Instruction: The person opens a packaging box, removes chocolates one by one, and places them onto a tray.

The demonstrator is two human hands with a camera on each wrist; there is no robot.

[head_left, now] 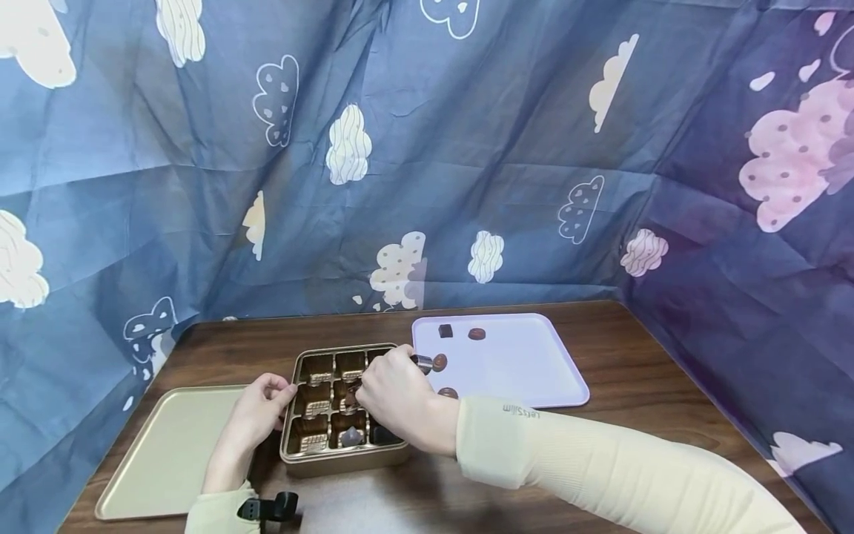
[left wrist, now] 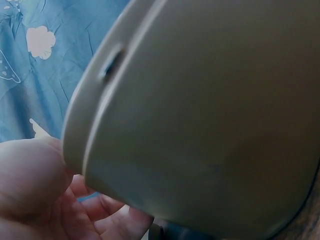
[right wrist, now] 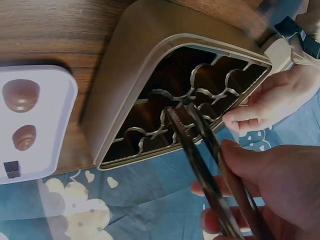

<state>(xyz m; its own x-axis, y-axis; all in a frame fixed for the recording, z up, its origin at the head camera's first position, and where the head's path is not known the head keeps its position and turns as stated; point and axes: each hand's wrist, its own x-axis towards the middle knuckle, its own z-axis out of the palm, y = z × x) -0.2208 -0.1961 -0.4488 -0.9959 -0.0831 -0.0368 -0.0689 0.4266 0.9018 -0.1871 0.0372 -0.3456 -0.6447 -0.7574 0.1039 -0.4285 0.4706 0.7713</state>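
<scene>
A gold box [head_left: 343, 466] divided into compartments stands in front of me. My left hand [head_left: 259, 411] holds its left side, thumb at the rim and fingers against the outer wall. My right hand [head_left: 403, 400] grips metal tongs [right wrist: 200, 170], whose serrated tips reach down into a middle compartment in the right wrist view. A brown chocolate [head_left: 350, 395] shows near the tips, partly hidden by the hand; whether the tongs pinch it I cannot tell. A greyish chocolate [head_left: 351, 437] sits in a front compartment, with a dark square one [head_left: 383, 435] to its right.
At the back right, a lilac tray [head_left: 527, 371] carries several chocolates, among them a dark square one [head_left: 445, 331] and a round brown one [head_left: 439, 363]. A flat gold lid-like tray [head_left: 173, 445] lies on the left of the wooden table [head_left: 600, 348]. A patterned blue curtain [head_left: 427, 185] hangs behind.
</scene>
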